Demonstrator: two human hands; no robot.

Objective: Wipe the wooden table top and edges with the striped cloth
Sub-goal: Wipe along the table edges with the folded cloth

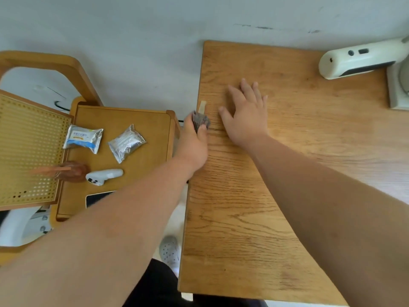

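Observation:
The wooden table [254, 218] fills the right half of the view, its left edge running from top to bottom. My left hand [193, 142] grips the bunched grey striped cloth [201, 121] and holds it against that left edge, about halfway up. My right hand [245, 114] lies flat on the table top just right of the cloth, fingers spread and straight. A small strip of tape [202, 106] sticks to the table edge just above the cloth.
A white device [358, 60] lies at the table's far right. Left of the table stands a lower wooden stand [155, 134] with two foil packets [83, 138] [127, 142], a white controller [104, 176] and a dark screen. A cane panel [28, 149] is at far left.

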